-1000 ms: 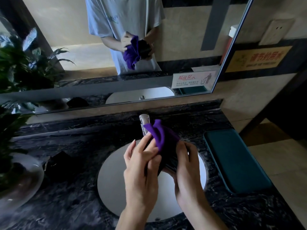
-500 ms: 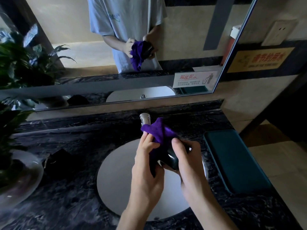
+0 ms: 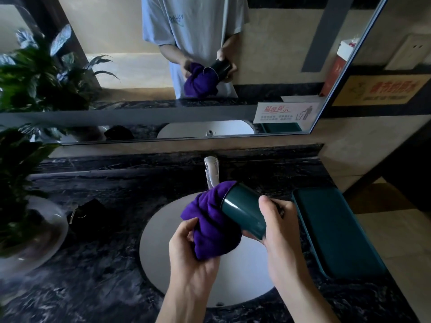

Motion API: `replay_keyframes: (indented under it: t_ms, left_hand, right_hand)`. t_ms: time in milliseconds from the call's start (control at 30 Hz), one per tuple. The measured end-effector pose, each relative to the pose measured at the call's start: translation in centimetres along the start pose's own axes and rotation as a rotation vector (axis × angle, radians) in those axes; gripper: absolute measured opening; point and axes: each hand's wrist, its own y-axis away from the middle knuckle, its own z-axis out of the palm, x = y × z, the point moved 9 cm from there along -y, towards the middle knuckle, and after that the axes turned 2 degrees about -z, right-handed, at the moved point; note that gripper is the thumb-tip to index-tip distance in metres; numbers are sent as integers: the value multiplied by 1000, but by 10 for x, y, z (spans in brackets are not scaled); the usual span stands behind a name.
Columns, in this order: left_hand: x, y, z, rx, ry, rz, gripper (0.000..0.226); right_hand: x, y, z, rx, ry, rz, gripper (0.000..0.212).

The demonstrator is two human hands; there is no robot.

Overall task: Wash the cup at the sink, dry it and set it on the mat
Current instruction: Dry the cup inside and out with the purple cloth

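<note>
My right hand grasps the cup on its side above the sink, mouth toward my left hand, which clutches the cloth against it, the mat nearer my right, by the counter's right edge.

Pale short-sleeved T-shirt with small chest lettering

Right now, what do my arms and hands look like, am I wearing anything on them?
Both forearms are bare: no sleeves, gloves, watch or rings show on the left hand or right hand. The mirror shows a short-sleeved light T-shirt with small chest lettering.
</note>
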Motion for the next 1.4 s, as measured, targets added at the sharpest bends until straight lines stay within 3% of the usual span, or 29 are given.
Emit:
replay_keyframes:
  t_ms: [67, 200, 333, 433, 567, 700, 833, 1000, 1100, 1200, 1300, 1333, 1400]
  left_hand:
    - [-2, -2, 6, -54, -16, -13, 56]
    - [7, 0, 20, -128, -193, 73, 33]
    - [14, 2, 20, -136, -290, 79, 49]
    - [10, 1, 13, -95, -406, 50, 59]
    - [9, -4, 7, -57, -510, 22, 52]
    - [7, -3, 7, -62, -546, 44, 41]
    - [12, 6, 21, -134, -569, 144, 39]
    - [6, 10, 27, -176, -614, 120, 37]
    - [-9, 13, 31, -233, -730, 102, 39]
    - [-11, 11, 34, -293, -806, 160, 52]
    - [-9, 6, 27, -268, -703, 99, 64]
    - [-10, 6, 23, -260, -645, 51, 68]
    - [-13, 9, 20, -274, -557, -26, 79]
  right_hand:
    - [2, 1, -2, 2, -15, 16, 31]
    - [4, 5, -5, -2, -100, 41, 15]
    - [0, 9, -1, -21, -189, 12, 15]
    - [2, 10, 4, -58, -314, 10, 38]
    - [-2, 13, 18, -185, -413, -21, 63]
    - [0, 15, 22, -216, -204, -107, 45]
    - [4, 18, 27, -285, 77, -154, 64]
    - [-6, 30, 45, -464, 327, -302, 56]
    - [-12, 30, 44, -377, 326, -369, 50]
    - [-6, 25, 44, -342, 505, -391, 46]
    - [-3, 24, 42, -411, 521, -427, 65]
    - [-2, 16, 30, -336, 416, -383, 59]
    - [7, -6, -7, -106, 141, -255, 23]
